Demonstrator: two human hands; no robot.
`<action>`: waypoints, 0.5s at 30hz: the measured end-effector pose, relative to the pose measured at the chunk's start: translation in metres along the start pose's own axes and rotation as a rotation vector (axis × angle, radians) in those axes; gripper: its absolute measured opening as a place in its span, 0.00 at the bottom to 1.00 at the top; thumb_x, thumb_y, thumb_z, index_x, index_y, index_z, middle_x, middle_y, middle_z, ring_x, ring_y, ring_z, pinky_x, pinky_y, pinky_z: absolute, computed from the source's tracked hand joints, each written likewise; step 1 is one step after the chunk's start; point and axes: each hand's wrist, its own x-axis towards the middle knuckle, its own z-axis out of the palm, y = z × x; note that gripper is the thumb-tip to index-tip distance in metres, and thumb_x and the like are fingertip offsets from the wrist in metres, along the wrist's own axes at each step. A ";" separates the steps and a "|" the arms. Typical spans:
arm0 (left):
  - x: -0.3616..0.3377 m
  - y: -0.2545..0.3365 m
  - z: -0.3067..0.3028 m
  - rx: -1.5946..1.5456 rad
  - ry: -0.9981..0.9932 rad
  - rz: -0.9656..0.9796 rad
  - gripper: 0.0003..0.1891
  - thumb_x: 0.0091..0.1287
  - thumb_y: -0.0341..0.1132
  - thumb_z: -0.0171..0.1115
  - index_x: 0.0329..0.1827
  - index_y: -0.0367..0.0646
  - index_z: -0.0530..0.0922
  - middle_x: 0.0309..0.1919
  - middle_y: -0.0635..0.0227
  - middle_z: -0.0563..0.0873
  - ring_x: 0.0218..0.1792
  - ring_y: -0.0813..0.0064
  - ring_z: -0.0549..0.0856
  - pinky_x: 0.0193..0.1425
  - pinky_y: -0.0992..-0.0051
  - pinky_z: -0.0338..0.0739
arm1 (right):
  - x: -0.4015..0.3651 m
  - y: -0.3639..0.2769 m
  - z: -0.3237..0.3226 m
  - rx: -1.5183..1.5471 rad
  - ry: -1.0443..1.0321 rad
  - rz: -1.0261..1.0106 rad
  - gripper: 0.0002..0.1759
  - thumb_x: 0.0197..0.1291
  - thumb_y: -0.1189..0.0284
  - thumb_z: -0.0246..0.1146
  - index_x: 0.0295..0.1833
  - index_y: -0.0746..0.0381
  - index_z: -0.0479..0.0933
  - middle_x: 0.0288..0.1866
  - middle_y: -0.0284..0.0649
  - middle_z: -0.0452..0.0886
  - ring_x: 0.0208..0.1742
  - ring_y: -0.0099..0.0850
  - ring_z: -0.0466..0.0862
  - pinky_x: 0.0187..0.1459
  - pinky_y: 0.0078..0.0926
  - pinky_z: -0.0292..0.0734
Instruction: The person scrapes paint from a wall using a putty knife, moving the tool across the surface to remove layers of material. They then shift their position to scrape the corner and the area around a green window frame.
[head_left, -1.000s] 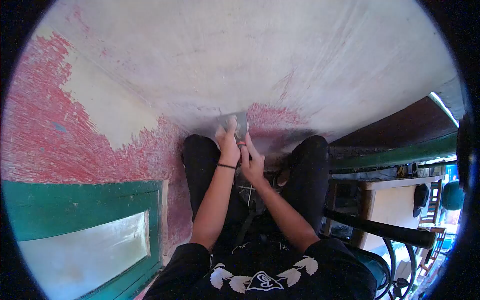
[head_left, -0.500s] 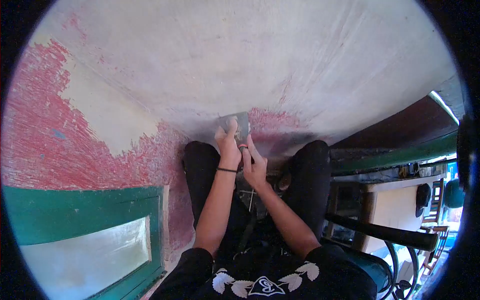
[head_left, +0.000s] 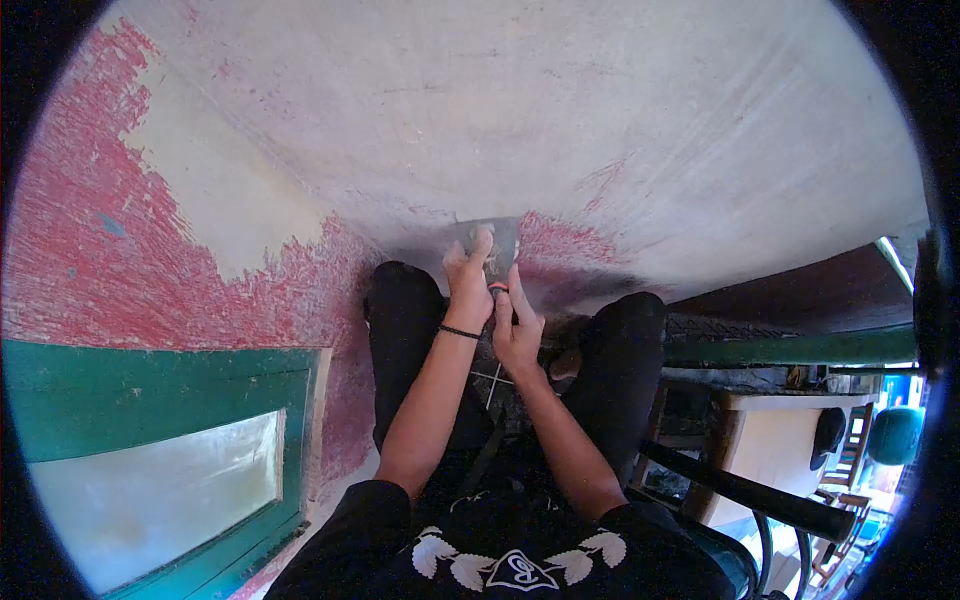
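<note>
Scraper (head_left: 503, 242) is at far ctr, btwn the knees, blade up against the wall (head_left: 620, 110), w/ red paint (head_left: 560, 240) just right of it. L hand (head_left: 470, 287) is on the blade, one digit laid along its face; prob. pinching it, though the underside is hidden. R hand (head_left: 518, 342) is at the handle by a red ring, index stretched twd the blade's right edge, other fingers curled in; can't tell how tight.

Step in hand looks like scraping: pale wall all round, red alongside the blade. Next stroke would call for the edge kept flat to the wall, firm push from both hands, fingertips clear of the edge.

Writing: shirt (head_left: 455, 520) has a white emblem (head_left: 522, 573), triangle w/ a letter, poss. B or R. No legible brand on scraper.
</note>
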 end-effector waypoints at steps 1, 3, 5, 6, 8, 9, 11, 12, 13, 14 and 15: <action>0.004 0.001 0.000 -0.013 0.000 0.008 0.12 0.70 0.38 0.68 0.49 0.39 0.80 0.41 0.68 0.86 0.38 0.75 0.86 0.42 0.73 0.82 | 0.003 -0.007 -0.001 -0.011 0.003 -0.012 0.24 0.73 0.73 0.57 0.72 0.65 0.71 0.47 0.51 0.88 0.44 0.33 0.90 0.47 0.30 0.82; 0.001 0.000 -0.004 -0.016 0.021 0.008 0.12 0.70 0.37 0.68 0.49 0.39 0.80 0.41 0.69 0.86 0.38 0.75 0.86 0.42 0.73 0.82 | -0.001 -0.009 0.002 -0.010 0.000 0.009 0.24 0.73 0.73 0.57 0.72 0.66 0.70 0.47 0.51 0.88 0.44 0.33 0.90 0.47 0.29 0.81; 0.001 -0.008 -0.006 -0.008 0.034 -0.009 0.11 0.70 0.37 0.68 0.48 0.40 0.81 0.40 0.69 0.86 0.38 0.75 0.86 0.42 0.73 0.81 | -0.005 0.001 0.002 0.003 0.011 0.058 0.24 0.73 0.73 0.57 0.72 0.66 0.70 0.46 0.51 0.88 0.44 0.33 0.90 0.47 0.29 0.81; 0.004 -0.008 -0.008 -0.017 0.008 -0.056 0.12 0.69 0.37 0.69 0.48 0.40 0.81 0.40 0.69 0.86 0.38 0.75 0.86 0.42 0.73 0.82 | -0.002 0.000 0.001 0.001 0.006 0.040 0.24 0.73 0.73 0.57 0.72 0.67 0.70 0.46 0.51 0.88 0.44 0.34 0.90 0.47 0.29 0.81; 0.013 -0.012 -0.012 -0.018 -0.004 -0.021 0.12 0.69 0.38 0.70 0.47 0.40 0.81 0.39 0.69 0.86 0.38 0.76 0.85 0.42 0.73 0.81 | -0.001 -0.002 0.001 -0.006 -0.002 0.018 0.24 0.73 0.73 0.56 0.72 0.67 0.70 0.46 0.51 0.88 0.44 0.34 0.90 0.47 0.30 0.81; 0.010 -0.007 -0.011 -0.016 0.001 -0.011 0.12 0.69 0.38 0.70 0.47 0.40 0.81 0.39 0.69 0.86 0.37 0.76 0.85 0.42 0.74 0.81 | -0.002 -0.006 0.001 0.004 -0.001 0.037 0.24 0.73 0.73 0.56 0.72 0.67 0.70 0.47 0.51 0.88 0.45 0.35 0.90 0.47 0.30 0.81; -0.001 0.001 -0.007 0.054 0.047 -0.010 0.11 0.69 0.38 0.70 0.45 0.40 0.81 0.38 0.70 0.86 0.36 0.78 0.84 0.41 0.74 0.80 | -0.001 -0.014 0.003 0.024 -0.005 0.073 0.24 0.73 0.74 0.56 0.72 0.67 0.70 0.47 0.51 0.88 0.45 0.35 0.90 0.47 0.31 0.81; -0.002 0.000 -0.004 0.049 0.058 -0.018 0.11 0.69 0.38 0.70 0.45 0.40 0.81 0.38 0.70 0.86 0.36 0.78 0.84 0.40 0.75 0.80 | -0.004 -0.011 0.003 0.016 -0.012 0.078 0.24 0.73 0.74 0.56 0.72 0.67 0.70 0.47 0.51 0.88 0.45 0.35 0.90 0.48 0.31 0.81; -0.001 0.000 -0.001 0.043 0.064 -0.021 0.11 0.69 0.38 0.70 0.45 0.40 0.81 0.38 0.70 0.85 0.35 0.79 0.83 0.40 0.75 0.79 | -0.005 -0.005 0.003 0.009 -0.015 0.077 0.24 0.73 0.74 0.56 0.72 0.67 0.69 0.47 0.51 0.88 0.45 0.35 0.90 0.48 0.31 0.81; 0.002 0.000 0.001 0.034 0.061 -0.009 0.11 0.69 0.38 0.70 0.44 0.40 0.81 0.38 0.70 0.85 0.35 0.79 0.83 0.40 0.75 0.79 | -0.004 0.000 0.002 0.001 -0.018 0.072 0.24 0.73 0.75 0.56 0.72 0.68 0.69 0.47 0.51 0.88 0.45 0.35 0.90 0.48 0.31 0.81; 0.006 0.000 0.002 0.027 0.058 0.001 0.11 0.69 0.38 0.70 0.44 0.40 0.80 0.38 0.70 0.85 0.36 0.79 0.83 0.40 0.75 0.79 | 0.003 -0.004 0.002 0.004 -0.014 0.045 0.24 0.73 0.75 0.56 0.72 0.68 0.69 0.47 0.51 0.88 0.45 0.35 0.90 0.48 0.31 0.81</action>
